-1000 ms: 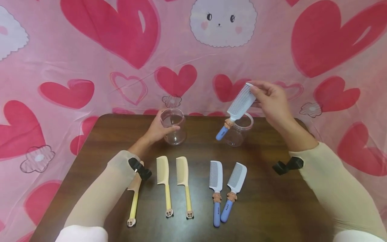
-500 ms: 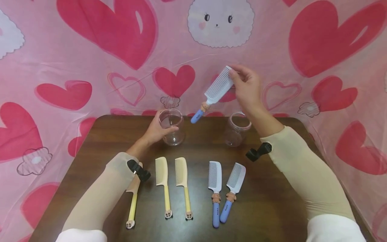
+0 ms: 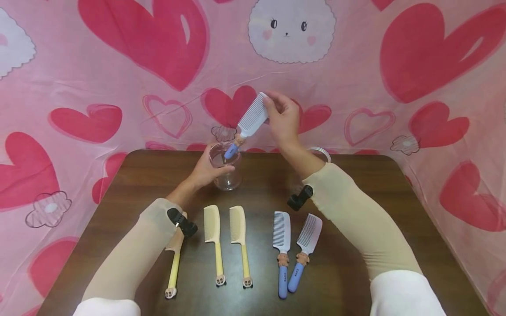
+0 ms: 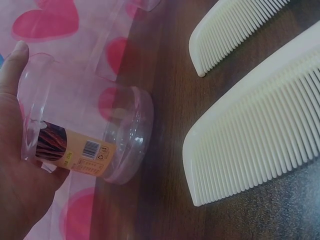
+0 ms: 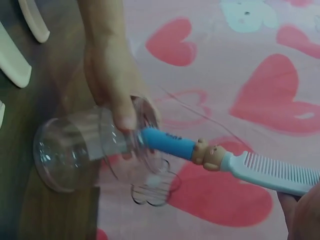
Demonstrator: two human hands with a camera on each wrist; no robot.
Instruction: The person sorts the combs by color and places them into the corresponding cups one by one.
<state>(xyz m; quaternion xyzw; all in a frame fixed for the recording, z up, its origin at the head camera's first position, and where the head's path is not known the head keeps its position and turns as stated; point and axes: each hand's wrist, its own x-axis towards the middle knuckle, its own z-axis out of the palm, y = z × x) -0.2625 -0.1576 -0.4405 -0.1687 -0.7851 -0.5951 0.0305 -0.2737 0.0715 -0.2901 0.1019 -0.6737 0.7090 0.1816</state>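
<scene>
A: What is the biggest thing here?

B: A pink cloth point(image 3: 99, 66) printed with red hearts and a white cartoon face, hanging behind and around a dark wooden surface point(image 3: 356, 175).

A: And on the surface?

B: Near the front edge lie three cream combs point(image 3: 215, 243) with yellow handles, the leftmost partly hidden under the left sleeve. Just right of them lie two white combs with blue handles point(image 3: 290, 250), side by side, their handles almost touching. At the back stand two clear jars. The right jar point(image 3: 322, 152) is mostly hidden behind the right forearm.

A: What is the left hand doing?

B: The left hand point(image 3: 205, 169) is wrapped round the left jar point(image 3: 226, 169), which stands upright on the surface. The left wrist view shows the palm against the jar's labelled side, with the thumb up along the wall.

A: And the right hand?

B: The right hand point(image 3: 282, 118) pinches a white comb point(image 3: 253, 119) by the top of its toothed end, fingers curled on it. The comb hangs tilted, blue handle down, with a small bear figure where handle meets teeth.

A: Where exactly is that handle?

B: Its blue tip is at the mouth of the left jar, just inside the rim, close by the left thumb.
</scene>
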